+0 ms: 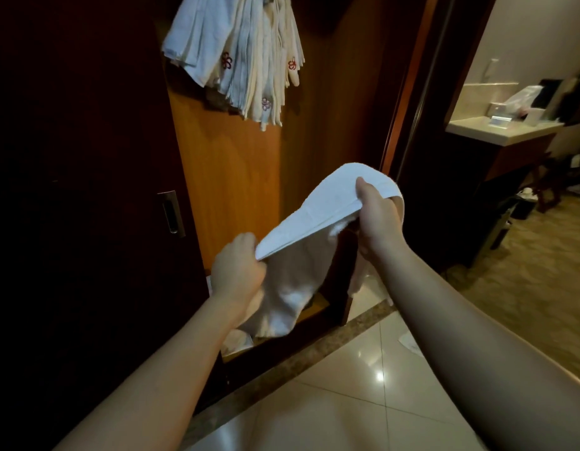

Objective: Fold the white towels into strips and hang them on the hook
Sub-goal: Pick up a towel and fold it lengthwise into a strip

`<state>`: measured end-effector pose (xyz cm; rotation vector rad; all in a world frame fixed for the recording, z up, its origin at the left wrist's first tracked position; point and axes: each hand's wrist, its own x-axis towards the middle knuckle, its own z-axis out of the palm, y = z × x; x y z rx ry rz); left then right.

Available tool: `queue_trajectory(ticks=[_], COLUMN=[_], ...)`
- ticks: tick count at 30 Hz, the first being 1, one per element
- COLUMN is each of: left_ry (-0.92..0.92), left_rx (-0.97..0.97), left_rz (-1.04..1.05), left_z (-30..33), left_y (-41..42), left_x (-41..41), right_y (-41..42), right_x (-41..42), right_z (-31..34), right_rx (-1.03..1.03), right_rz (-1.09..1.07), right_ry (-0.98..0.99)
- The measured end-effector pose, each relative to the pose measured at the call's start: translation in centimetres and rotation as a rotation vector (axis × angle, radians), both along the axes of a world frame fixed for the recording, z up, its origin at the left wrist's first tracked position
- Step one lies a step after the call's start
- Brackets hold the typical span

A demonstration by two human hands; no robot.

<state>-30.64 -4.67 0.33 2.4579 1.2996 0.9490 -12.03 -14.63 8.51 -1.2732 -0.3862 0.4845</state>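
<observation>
While both hands clamp it, left hand (238, 271) and right hand (376, 211) at opposite ends, the towel (318, 216) sags between grips: soft, light, limp. Hold folded edges. Hung towels (239, 56) above; hook probably hidden behind them.

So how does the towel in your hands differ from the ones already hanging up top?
The held towel is stretched between the left hand and right hand, partly folded, one layer sagging loose; the hanging towels are narrow strips bunched together, dangling straight down. The held towel shows no mark here; several hanging towels show a red flower emblem. Both are white cloth.
</observation>
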Motion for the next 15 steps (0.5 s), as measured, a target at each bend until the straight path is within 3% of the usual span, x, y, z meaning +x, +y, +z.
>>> queue_trajectory(ticks=[4, 7, 12, 15], left_ry=[-0.162, -0.149, -0.104, -0.030], left_rx=[0.033, 0.061, 0.089, 0.120], left_rz=[0.125, 0.097, 0.063, 0.032], left_z=[1.1, 1.0, 0.5, 1.7], left_y=[1.8, 2.7, 3.4, 3.4], left_x=[-1.1, -1.4, -1.2, -1.6], right_y=[-0.6, -0.9, -0.5, -0.4], right_x=[1.5, 1.5, 1.7, 2.4], right_z=[0.7, 0.8, 1.2, 1.9], right_rx=[0.040, 0.128, 0.349, 0.383], right_rz=[-0.293, -0.358, -0.120, -0.117], right_ry=[0.087, 0.170, 0.524, 0.543])
